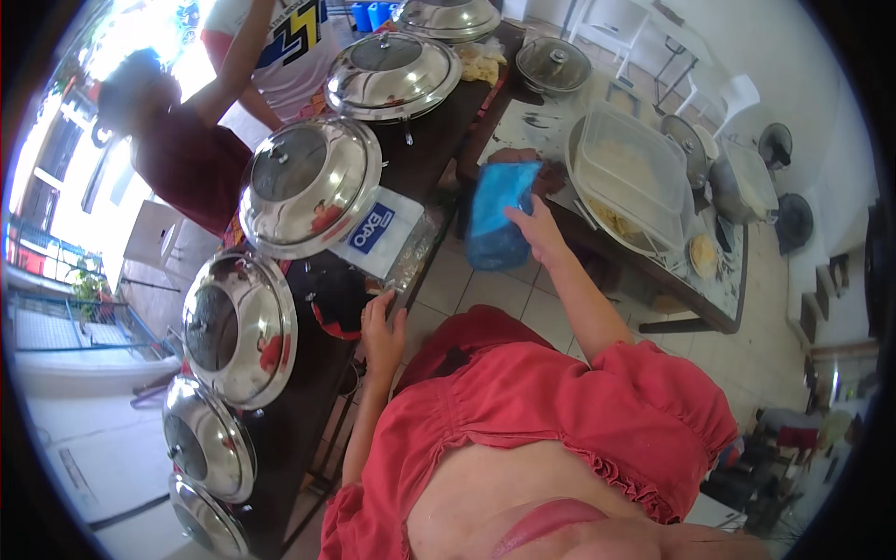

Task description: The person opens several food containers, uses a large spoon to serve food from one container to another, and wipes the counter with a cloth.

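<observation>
My right hand [537, 229] grips the side of a blue plastic packet [500, 213], which hangs over the gap between two tables; what the packet holds cannot be made out. At the edge of the dark table [308, 399], my left hand [382, 329] has its thumb and fingers apart, with nothing seen in it. Beside that hand lie a black and red item [336, 297] and a clear plastic wrapper [413, 252]. A white plastic pack with a blue printed label [381, 227] lies partly by the rim of a round steel chafing dish with a glass-windowed lid [308, 185].
Several more lidded chafing dishes [238, 329] line the dark table. On the second table [731, 280] stand a large food basin under a translucent plastic lid [633, 164] and pots [743, 178]. A person in a dark red shirt [189, 164] and another in white [290, 63] are across the dark table.
</observation>
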`<state>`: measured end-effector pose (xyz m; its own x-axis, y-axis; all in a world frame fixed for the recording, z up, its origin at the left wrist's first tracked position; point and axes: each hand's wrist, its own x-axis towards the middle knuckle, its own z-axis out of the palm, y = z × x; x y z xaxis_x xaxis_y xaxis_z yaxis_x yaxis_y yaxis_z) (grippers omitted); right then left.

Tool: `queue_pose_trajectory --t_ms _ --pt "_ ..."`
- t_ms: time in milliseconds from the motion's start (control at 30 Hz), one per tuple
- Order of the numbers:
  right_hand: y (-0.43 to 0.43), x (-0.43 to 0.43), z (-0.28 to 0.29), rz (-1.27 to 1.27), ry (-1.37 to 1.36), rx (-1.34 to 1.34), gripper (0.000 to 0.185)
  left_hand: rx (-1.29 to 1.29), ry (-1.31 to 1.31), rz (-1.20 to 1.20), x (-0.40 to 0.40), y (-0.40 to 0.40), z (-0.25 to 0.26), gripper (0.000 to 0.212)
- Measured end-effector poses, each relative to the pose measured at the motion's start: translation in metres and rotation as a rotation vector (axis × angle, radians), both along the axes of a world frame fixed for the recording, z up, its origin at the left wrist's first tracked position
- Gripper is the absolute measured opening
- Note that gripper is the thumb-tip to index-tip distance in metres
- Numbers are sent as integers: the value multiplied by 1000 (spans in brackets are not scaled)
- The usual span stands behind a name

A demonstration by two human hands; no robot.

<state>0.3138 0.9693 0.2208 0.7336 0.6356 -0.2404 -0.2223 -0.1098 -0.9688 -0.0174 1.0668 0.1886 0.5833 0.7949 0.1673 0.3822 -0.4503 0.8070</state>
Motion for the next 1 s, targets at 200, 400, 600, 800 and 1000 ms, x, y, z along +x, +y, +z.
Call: queue_pose_trajectory --t_ms 200,400,600,800,1000 --pt "51 82 -26 -194 -181 -51 50 339 135 -41 45 43 -8 53" --pt "110 183 -42 -258 -104 4 56 386 388 89 64 70 -35 67" --pt "133 237 -118 -640 -823 -580 62 463 519 149 70 73 -57 66" --pt "92 168 -128 -1 -1051 -790 47 478 462 107 77 62 -39 70" --pt "84 169 -131 370 -1202 -1101 40 647 570 162 78 77 -57 40"
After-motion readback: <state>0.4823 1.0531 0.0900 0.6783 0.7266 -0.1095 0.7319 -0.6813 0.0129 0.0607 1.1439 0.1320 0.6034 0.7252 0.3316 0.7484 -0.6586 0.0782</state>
